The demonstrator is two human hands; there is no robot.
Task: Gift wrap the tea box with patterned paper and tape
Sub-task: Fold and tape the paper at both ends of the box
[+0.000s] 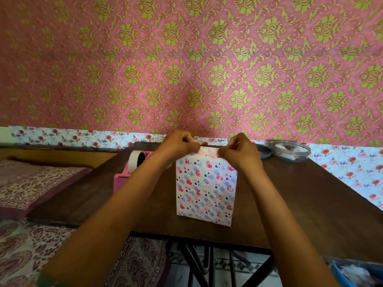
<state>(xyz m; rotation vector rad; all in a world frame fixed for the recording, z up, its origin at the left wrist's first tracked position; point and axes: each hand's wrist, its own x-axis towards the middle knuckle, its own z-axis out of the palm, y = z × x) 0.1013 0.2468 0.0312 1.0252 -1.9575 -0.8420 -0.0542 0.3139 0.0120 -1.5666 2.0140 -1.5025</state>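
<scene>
The tea box [205, 187] lies on the dark wooden table [300, 204], covered in white paper printed with red and blue hearts. Its near end reaches close to the table's front edge. My left hand [178, 145] and my right hand [238, 151] both pinch the paper at the box's far top edge, fingers closed on the fold. A roll of tape [135, 160] sits in a pink dispenser [121, 179] just left of the box, beside my left forearm.
A clear round plastic container [290, 151] and a dark lid [264, 151] sit at the table's back right. A bed with patterned covers [31, 187] lies to the left. A blue bin [352, 274] shows at the bottom right. Black table legs [207, 264] stand below.
</scene>
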